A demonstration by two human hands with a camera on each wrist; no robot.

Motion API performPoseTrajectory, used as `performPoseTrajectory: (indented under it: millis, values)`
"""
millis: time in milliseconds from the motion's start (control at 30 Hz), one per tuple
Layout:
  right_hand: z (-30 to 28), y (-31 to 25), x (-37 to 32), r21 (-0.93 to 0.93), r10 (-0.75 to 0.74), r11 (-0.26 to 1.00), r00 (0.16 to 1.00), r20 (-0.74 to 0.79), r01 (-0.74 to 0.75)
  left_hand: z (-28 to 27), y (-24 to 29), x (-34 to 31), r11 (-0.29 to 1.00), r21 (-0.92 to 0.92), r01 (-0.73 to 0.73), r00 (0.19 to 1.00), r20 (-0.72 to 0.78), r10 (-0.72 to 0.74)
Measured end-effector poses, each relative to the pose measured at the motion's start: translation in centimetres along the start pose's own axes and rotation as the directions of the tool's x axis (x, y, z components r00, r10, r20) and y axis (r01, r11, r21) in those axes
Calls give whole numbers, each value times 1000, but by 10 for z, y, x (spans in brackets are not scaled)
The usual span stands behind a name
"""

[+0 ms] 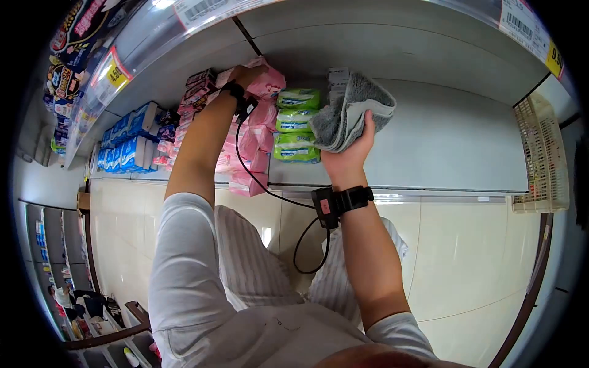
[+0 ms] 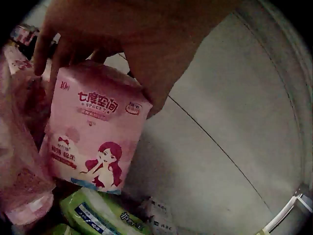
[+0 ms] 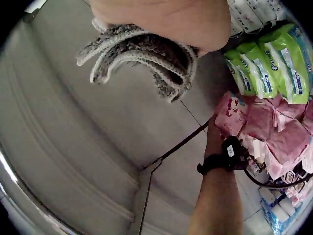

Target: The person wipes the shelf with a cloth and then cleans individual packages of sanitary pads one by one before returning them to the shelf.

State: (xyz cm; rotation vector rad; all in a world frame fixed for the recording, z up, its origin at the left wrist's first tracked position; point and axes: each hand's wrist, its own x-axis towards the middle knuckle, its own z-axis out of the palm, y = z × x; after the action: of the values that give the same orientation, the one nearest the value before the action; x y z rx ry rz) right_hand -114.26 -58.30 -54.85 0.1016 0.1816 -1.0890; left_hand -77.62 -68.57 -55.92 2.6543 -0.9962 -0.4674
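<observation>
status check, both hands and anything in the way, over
Left hand gripping pink packet. Right hand holding grey cloth. Green packs between the hands, possibly in the way.

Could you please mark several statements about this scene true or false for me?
1. The right hand holds a grey cloth. True.
2. The left hand holds a green pack. False: it holds a pink pack.
3. In the head view, green packs lie beside pink packs. True.
4. In that view, the blue packs lie right of the green packs. False: they lie left of the pink packs.
5. Both wrists wear black straps. True.
</observation>
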Motion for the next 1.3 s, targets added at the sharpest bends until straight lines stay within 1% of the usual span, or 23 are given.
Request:
performPoseTrajectory:
  millis: [67, 100, 167, 200, 267, 367, 433, 467, 600, 700, 733, 767, 800, 900, 967, 1000, 1033, 1100, 1133, 1167, 1200, 1267, 1300]
  values:
    - [0, 0, 0, 2, 2, 1000, 1000, -10, -2, 16, -29, 49, 943, 207, -261, 962, 132, 238]
    - [-1, 0, 1, 6, 8, 1000, 1000, -20, -8, 17, -26, 48, 942, 207, -263, 962, 133, 239]
    - [-4, 1, 4, 4, 14, 1000, 1000, -11, -14, 19, -25, 45, 983, 141, -116, 993, -17, 120]
    - [-5, 2, 5, 2, 21, 1000, 1000, -1, -21, 23, -26, 50, 983, 141, -115, 993, -16, 118]
    - [-5, 4, 6, -4, 10, 1000, 1000, -10, -10, 28, -33, 61, 962, 211, -174, 984, 65, 164]
    - [-7, 6, 9, -2, 4, 1000, 1000, -23, -4, 11, -14, 14, 867, 369, -335, 934, 250, 254]
    - [-12, 7, 12, 5, 10, 1000, 999, -30, -10, 4, -5, -2, 840, 412, -353, 926, 282, 251]
    - [-16, 7, 13, 6, 24, 1000, 1000, -8, -24, 10, -6, 1, 865, 428, -261, 962, 186, 198]
    - [-19, 10, 14, -9, 25, 1000, 1000, 15, -25, 61, -76, 116, 874, 380, -303, 943, 250, 219]
    - [-21, 10, 15, -15, 35, 999, 999, 11, -35, 67, -72, 107, 843, 391, -370, 929, 180, 325]
    - [-19, 11, 13, -16, 32, 999, 999, 12, -32, 52, -47, 52, 863, 408, -298, 955, 128, 269]
    - [-13, 11, 12, -21, 26, 999, 1000, -14, -27, 42, -29, 21, 879, 420, -226, 974, 74, 215]
    - [-11, 12, 10, -25, 22, 999, 999, -42, -23, 45, -31, 25, 879, 418, -230, 973, 74, 220]
    - [-10, 13, 10, -33, 21, 999, 998, -59, -23, 50, -35, 29, 765, 546, -340, 938, 142, 316]
    - [-14, 13, 12, -36, 15, 999, 999, -46, -16, 49, -29, 10, 679, 686, -261, 956, 89, 278]
    - [-15, 13, 13, -37, 14, 999, 999, -37, -15, 54, -32, 23, 681, 685, -260, 957, 88, 278]
    - [-14, 12, 13, -38, 15, 999, 999, -36, -16, 57, -32, 35, 716, 676, -175, 972, 2, 235]
    - [-13, 11, 12, 6, 55, 998, 997, -51, -55, 61, -33, 42, 745, 662, -83, 980, -82, 183]
    - [-14, 12, 13, 7, 59, 998, 997, -53, -59, 45, -6, 3, 932, 363, 16, 931, -344, 118]
    - [-17, 14, 14, -8, 50, 999, 998, -28, -50, 36, 10, -19, 999, 3, 41, 834, -551, -33]
    - [-17, 14, 15, -24, 38, 999, 999, -1, -38, 36, 9, -16, 999, 2, 41, 834, -551, -34]
    - [-17, 17, 15, -30, 26, 999, 999, -30, -27, 30, 5, 0, 994, 73, -77, 817, -567, 104]
    - [-15, 18, 15, -34, 12, 999, 998, -60, -14, 32, -11, 28, 965, 203, -164, 851, -465, 242]
